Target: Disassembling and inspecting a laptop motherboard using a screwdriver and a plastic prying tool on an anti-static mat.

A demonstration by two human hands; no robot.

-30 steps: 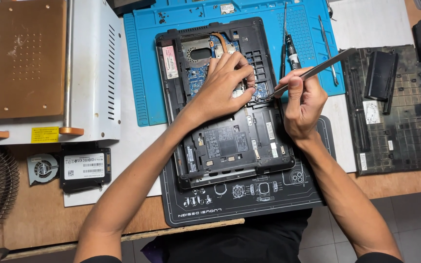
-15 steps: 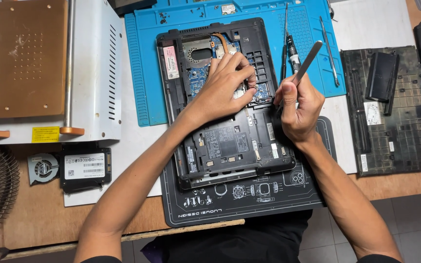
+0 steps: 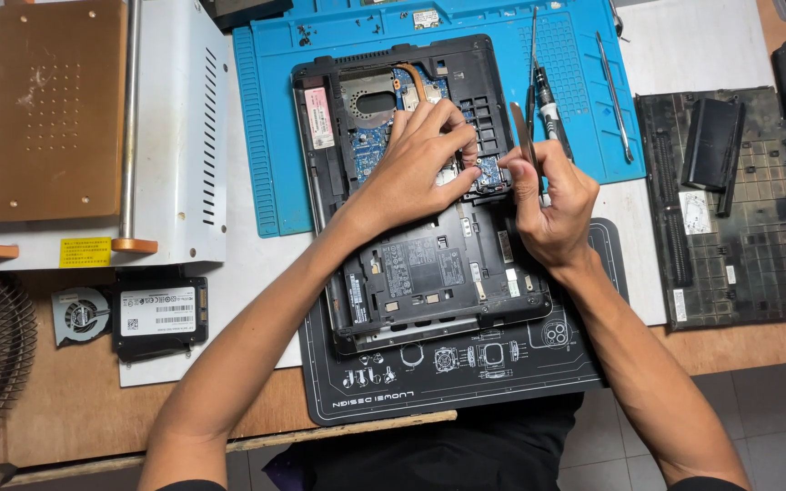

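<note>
An opened black laptop (image 3: 420, 264) lies bottom-up on a blue mat (image 3: 275, 109) and a black mat (image 3: 466, 373), its circuit board exposed. My left hand (image 3: 420, 159) rests palm down on the board, fingertips pressing near a small chip area at the laptop's right side. My right hand (image 3: 552, 205) is closed on a thin metal pry tool (image 3: 525, 136), which now stands nearly upright beside the laptop's right edge, close to the left fingertips.
A white machine with a brown plate (image 3: 84, 127) stands at the left. A small fan (image 3: 81, 315) and a flat drive (image 3: 158, 316) lie below it. The removed bottom cover (image 3: 739, 218) lies at the right. A screwdriver (image 3: 549, 114) and a metal rod (image 3: 613, 95) rest on the blue mat.
My right hand has swung the pry tool from pointing right to nearly upright and moved slightly toward the laptop. My left hand stays on the board.
</note>
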